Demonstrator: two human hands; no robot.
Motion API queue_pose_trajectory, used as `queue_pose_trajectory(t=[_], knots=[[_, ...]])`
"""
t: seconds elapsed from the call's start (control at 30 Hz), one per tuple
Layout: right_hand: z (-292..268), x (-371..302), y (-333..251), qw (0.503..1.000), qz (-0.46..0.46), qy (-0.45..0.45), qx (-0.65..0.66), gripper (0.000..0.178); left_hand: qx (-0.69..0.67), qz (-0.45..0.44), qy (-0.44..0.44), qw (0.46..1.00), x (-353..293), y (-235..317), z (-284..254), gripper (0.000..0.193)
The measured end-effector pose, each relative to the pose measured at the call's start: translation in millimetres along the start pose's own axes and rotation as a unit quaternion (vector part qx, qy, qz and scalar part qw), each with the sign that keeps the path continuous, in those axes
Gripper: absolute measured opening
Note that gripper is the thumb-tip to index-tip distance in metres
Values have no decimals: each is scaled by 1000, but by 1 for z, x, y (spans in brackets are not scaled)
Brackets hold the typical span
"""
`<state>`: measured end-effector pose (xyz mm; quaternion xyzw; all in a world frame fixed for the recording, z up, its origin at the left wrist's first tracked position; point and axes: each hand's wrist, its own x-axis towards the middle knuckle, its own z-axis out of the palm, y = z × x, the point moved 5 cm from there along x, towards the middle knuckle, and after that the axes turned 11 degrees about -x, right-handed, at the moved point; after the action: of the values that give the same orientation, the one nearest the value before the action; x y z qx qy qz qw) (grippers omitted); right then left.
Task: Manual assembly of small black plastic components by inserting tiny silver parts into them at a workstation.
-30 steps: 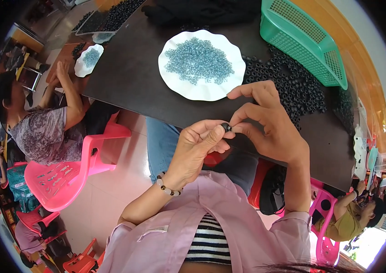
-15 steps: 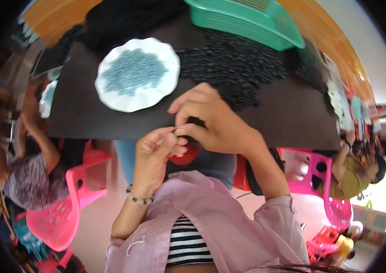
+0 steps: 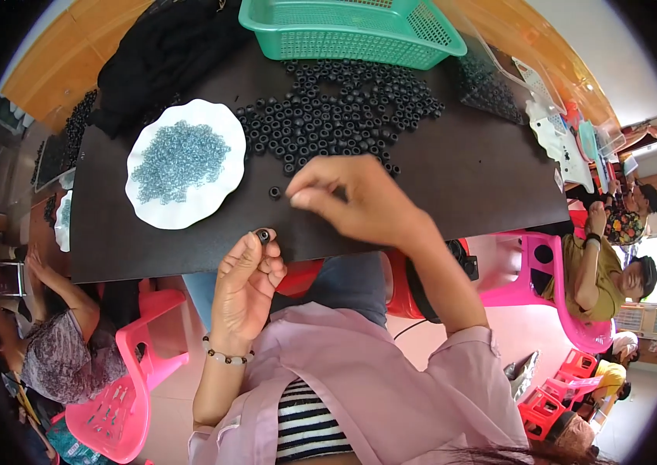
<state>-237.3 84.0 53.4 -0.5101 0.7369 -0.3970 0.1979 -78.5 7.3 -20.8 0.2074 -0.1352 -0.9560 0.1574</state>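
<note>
At the table's near edge my left hand (image 3: 244,291) pinches a small black ring-shaped part (image 3: 264,236) between thumb and forefinger, its hole facing up. My right hand (image 3: 367,200) hovers over the table with thumb and forefinger brought together; whether anything tiny is between them is hidden. One loose black ring (image 3: 275,192) lies just left of its fingertips. Behind that hand spreads a wide scatter of similar black rings (image 3: 328,116). To the left, a white scalloped plate (image 3: 193,219) holds a heap of tiny clear bluish pieces (image 3: 181,161).
A green plastic basket (image 3: 351,43) stands at the far side. Black cloth (image 3: 165,66) is bunched at the far left, and a clear bin of dark parts (image 3: 491,85) is at the far right. People sit on either side, near pink chairs (image 3: 138,372).
My hands have come apart. The right has moved away from the left, up beside a loose black ring, while the left keeps its pinch. The view has shifted, too.
</note>
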Motion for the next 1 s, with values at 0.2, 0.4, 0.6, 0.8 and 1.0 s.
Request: queue_pose_trajectory(t=[0.2,0.4,0.6,0.8,1.0], knots=[[-80,14,60,969,53,133,-201,9,-35,-21,29,999,-4,3,-1,24],[-141,21,119,930,94,172,-312,13,-50,-26,17,998,-3,2,-1,23],[-130,41,118,935,77,116,-326,15,-40,-24,23,999,-5,2,-2,24],[-118,57,111,882,23,83,-463,16,-37,-28,20,999,-5,2,-3,24],[-114,64,106,891,93,50,-442,16,-37,-28,13,999,-5,3,-2,25]])
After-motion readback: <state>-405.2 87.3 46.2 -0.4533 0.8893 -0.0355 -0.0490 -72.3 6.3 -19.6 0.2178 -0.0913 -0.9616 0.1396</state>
